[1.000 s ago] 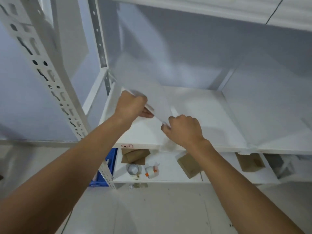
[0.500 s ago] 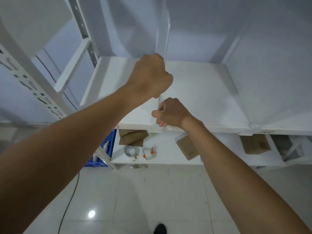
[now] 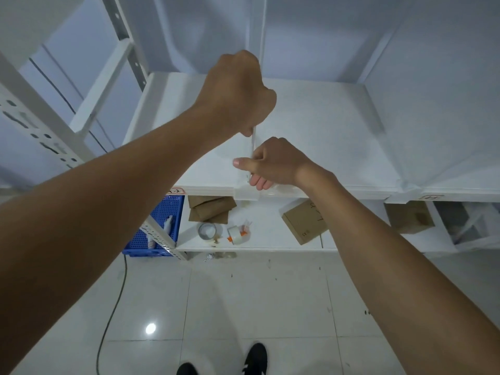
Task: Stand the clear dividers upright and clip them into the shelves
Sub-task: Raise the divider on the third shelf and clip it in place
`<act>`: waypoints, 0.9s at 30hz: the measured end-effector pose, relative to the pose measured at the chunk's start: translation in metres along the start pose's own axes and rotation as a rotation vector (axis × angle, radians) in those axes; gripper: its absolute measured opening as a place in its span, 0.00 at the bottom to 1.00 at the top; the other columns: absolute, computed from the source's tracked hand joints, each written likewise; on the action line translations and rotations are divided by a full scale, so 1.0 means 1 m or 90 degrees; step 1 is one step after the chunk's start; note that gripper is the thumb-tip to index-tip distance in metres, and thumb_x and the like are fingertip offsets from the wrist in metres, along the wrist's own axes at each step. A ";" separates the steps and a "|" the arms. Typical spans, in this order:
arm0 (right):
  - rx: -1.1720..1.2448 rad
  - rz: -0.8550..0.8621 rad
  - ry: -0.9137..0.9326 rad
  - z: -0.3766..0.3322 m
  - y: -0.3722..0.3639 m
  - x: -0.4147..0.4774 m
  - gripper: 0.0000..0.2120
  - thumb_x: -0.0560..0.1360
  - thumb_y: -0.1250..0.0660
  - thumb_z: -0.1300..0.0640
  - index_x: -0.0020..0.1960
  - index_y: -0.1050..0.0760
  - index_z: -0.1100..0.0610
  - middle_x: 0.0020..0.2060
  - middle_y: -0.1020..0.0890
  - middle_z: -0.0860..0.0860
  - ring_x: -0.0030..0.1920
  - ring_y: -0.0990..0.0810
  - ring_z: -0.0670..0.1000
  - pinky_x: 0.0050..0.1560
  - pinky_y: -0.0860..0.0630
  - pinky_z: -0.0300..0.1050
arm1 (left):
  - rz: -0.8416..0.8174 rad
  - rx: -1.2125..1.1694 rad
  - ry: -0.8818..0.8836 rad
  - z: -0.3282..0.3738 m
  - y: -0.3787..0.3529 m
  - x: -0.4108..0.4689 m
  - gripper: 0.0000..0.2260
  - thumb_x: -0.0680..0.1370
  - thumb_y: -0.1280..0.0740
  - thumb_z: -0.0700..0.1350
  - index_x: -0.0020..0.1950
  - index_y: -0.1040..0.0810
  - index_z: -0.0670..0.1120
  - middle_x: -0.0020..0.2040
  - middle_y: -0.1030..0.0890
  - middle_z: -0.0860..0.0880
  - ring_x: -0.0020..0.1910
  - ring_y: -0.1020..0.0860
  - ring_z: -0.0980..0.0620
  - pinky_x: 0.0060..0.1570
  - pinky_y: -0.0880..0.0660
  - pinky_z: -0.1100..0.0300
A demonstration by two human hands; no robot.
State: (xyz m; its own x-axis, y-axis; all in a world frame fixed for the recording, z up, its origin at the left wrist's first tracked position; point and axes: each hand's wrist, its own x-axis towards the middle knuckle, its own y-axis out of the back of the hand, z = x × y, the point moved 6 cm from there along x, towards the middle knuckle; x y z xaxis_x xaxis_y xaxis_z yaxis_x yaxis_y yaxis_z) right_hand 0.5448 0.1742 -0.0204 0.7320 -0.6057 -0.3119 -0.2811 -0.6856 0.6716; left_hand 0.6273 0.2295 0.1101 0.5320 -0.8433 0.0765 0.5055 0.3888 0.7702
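Note:
A clear divider (image 3: 260,31) stands upright on the white shelf (image 3: 319,136), seen edge-on as a thin pale line. My left hand (image 3: 238,90) is closed around its front edge, higher up. My right hand (image 3: 273,163) grips the same edge lower down, at the shelf's front lip, thumb pointing left. A second clear divider (image 3: 433,109) stands upright at the right, its foot at the front lip.
The lower shelf holds brown envelopes (image 3: 211,209), tape rolls (image 3: 208,231), and cardboard boxes (image 3: 305,223). A blue crate (image 3: 159,226) sits at the left on the floor. A perforated white upright (image 3: 35,115) rises at the left. My shoes (image 3: 254,358) are on the tiled floor.
The divider went from tilted flat in both hands to standing upright. My left hand moved up along its edge, and my right hand dropped to the shelf's front lip.

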 end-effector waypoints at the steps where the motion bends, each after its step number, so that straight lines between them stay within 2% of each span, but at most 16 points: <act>1: -0.001 -0.002 0.003 0.001 -0.001 0.000 0.24 0.75 0.33 0.40 0.39 0.15 0.60 0.33 0.12 0.51 0.33 0.13 0.49 0.45 0.16 0.44 | 0.002 0.005 -0.004 0.000 -0.001 0.000 0.13 0.69 0.41 0.33 0.46 0.19 0.32 0.33 0.16 0.36 0.29 0.15 0.41 0.41 0.15 0.48; 6: -0.066 0.027 0.011 0.006 0.002 -0.003 0.21 0.76 0.37 0.46 0.36 0.16 0.60 0.32 0.13 0.49 0.32 0.13 0.48 0.49 0.16 0.47 | 0.006 0.006 -0.006 0.002 -0.004 -0.004 0.12 0.67 0.42 0.33 0.44 0.21 0.31 0.31 0.17 0.35 0.28 0.16 0.40 0.39 0.15 0.46; 11: -0.052 0.020 0.020 0.005 0.003 -0.007 0.18 0.76 0.38 0.52 0.37 0.16 0.62 0.33 0.12 0.50 0.31 0.14 0.48 0.47 0.17 0.43 | 0.002 0.014 -0.018 0.006 -0.007 -0.005 0.10 0.68 0.42 0.33 0.42 0.23 0.33 0.32 0.17 0.34 0.28 0.17 0.40 0.39 0.15 0.46; 14: -0.033 0.023 0.029 0.002 0.002 -0.007 0.17 0.76 0.38 0.53 0.38 0.16 0.62 0.34 0.12 0.50 0.31 0.14 0.47 0.45 0.18 0.40 | 0.003 0.026 -0.027 0.009 -0.007 -0.002 0.10 0.69 0.41 0.34 0.44 0.22 0.35 0.34 0.17 0.34 0.28 0.16 0.40 0.40 0.15 0.47; 20: -0.029 0.031 0.035 0.001 -0.002 -0.004 0.18 0.75 0.38 0.53 0.37 0.16 0.62 0.34 0.12 0.51 0.32 0.13 0.47 0.47 0.17 0.42 | 0.006 0.026 -0.032 0.004 -0.008 -0.002 0.09 0.66 0.42 0.33 0.40 0.23 0.35 0.32 0.17 0.34 0.27 0.17 0.39 0.34 0.18 0.52; 25: -0.144 0.040 0.055 -0.004 -0.005 -0.001 0.19 0.75 0.41 0.54 0.34 0.19 0.64 0.30 0.14 0.51 0.31 0.15 0.51 0.43 0.19 0.42 | 0.000 0.022 -0.048 0.001 -0.008 -0.003 0.04 0.65 0.42 0.32 0.31 0.30 0.38 0.29 0.19 0.34 0.27 0.18 0.38 0.27 0.27 0.59; 27: -0.227 0.024 0.058 -0.006 -0.009 0.004 0.19 0.78 0.42 0.54 0.34 0.24 0.63 0.29 0.17 0.52 0.31 0.18 0.55 0.39 0.22 0.44 | 0.006 0.013 -0.054 -0.001 -0.007 -0.003 0.04 0.66 0.41 0.32 0.32 0.30 0.38 0.29 0.20 0.33 0.28 0.18 0.38 0.27 0.25 0.56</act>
State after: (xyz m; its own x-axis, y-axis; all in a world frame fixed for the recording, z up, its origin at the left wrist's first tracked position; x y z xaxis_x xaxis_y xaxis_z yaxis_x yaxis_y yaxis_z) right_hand 0.5537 0.1805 -0.0233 0.7818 -0.5787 -0.2320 -0.0866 -0.4693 0.8788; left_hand 0.6229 0.2293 0.1039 0.4768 -0.8684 0.1364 0.4863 0.3898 0.7820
